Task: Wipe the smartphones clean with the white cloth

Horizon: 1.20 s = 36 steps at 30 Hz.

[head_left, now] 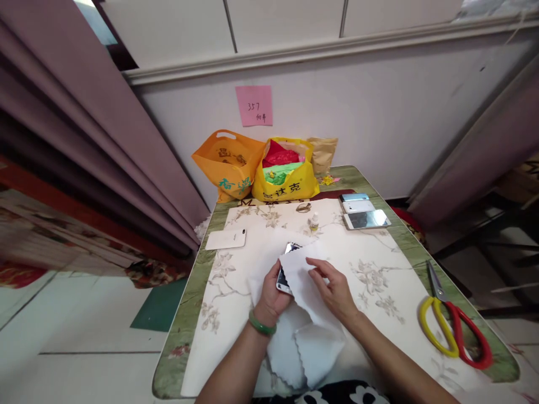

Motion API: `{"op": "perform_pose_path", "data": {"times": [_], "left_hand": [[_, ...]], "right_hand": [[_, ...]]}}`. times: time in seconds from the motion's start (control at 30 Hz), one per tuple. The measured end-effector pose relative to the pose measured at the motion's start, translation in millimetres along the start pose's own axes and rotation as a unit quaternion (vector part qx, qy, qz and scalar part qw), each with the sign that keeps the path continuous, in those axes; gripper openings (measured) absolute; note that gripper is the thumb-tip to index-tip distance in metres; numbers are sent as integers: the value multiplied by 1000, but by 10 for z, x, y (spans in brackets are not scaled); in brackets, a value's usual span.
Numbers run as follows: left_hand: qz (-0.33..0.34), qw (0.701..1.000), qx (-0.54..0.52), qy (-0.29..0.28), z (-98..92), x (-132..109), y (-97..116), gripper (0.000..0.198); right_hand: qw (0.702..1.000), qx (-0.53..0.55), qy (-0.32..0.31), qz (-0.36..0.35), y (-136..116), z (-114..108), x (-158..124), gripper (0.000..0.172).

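My left hand (273, 296) is wrapped round a smartphone (287, 264) and holds it tilted above the table. A white cleaning cloth (304, 283) with a scalloped edge covers most of the phone. My right hand (332, 285) presses the cloth onto the phone's face, fingers curled over it. The cloth hangs down to more white cloth (295, 348) at the table's near edge. A green bangle (261, 325) circles my left wrist.
On the floral mat (379, 264) lie a white phone (226, 239) at left, three phones (362, 210) at back right, a small dropper bottle (314, 222) and a ring-shaped item (303, 207). Yellow and red scissors (452, 325) rest at right. Orange (229, 163) and yellow bags (286, 174) stand against the wall.
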<state>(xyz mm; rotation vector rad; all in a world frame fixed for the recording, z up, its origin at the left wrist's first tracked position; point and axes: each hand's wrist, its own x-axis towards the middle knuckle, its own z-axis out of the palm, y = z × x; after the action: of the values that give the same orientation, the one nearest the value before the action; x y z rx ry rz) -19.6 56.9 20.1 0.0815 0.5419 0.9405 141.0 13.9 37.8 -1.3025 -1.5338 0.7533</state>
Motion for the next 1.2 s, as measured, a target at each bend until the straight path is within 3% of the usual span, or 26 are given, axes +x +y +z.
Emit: {"op": "perform_pose_path", "data": {"times": [0.07, 0.13, 0.2, 0.27, 0.37, 0.43, 0.53, 0.6, 0.67, 0.8, 0.9, 0.97, 1.07, 1.2], "left_hand": [[28, 999, -18, -4, -22, -16, -16, 34], [45, 999, -20, -3, -32, -26, -35, 36], [57, 998, 3, 5, -24, -32, -60, 33], [77, 996, 44, 18, -5, -39, -92, 38], [105, 990, 86, 28, 4, -56, -137, 55], [101, 990, 90, 28, -20, -67, -156, 57], [73, 995, 69, 26, -79, -63, -159, 50], [48, 997, 45, 31, -97, -45, -145, 34], [26, 999, 31, 28, -82, -25, -122, 27], [3, 1000, 19, 1, -20, -13, -84, 46], [11, 1000, 3, 10, -16, -21, -77, 44], [16, 1000, -4, 18, -27, -22, -79, 44], [2, 1000, -1, 10, -27, -14, -81, 49], [-19, 999, 14, -23, -8, -17, -78, 54]], "right_hand": [[995, -88, -17, -49, -58, -81, -168, 25], [976, -184, -42, -106, -67, -133, -367, 33], [957, -258, -43, -129, -32, -147, -556, 41], [947, -291, -37, -127, 30, -150, -712, 40], [952, -275, -44, -128, 108, -217, -876, 46], [955, -250, -75, -140, 105, -324, -937, 51], [952, -198, -181, -148, 19, -510, -917, 43], [958, -147, -210, -127, -54, -571, -798, 32], [977, -108, -159, -89, -104, -525, -599, 27], [993, -96, -53, -48, -86, -107, -155, 27], [986, -151, -34, -66, 17, 259, 22, 27], [978, -176, -43, -99, 117, 387, 71, 22], [976, -187, -22, -110, 281, 378, 143, 19], [973, -194, 124, -30, 397, 285, 200, 24]]}}
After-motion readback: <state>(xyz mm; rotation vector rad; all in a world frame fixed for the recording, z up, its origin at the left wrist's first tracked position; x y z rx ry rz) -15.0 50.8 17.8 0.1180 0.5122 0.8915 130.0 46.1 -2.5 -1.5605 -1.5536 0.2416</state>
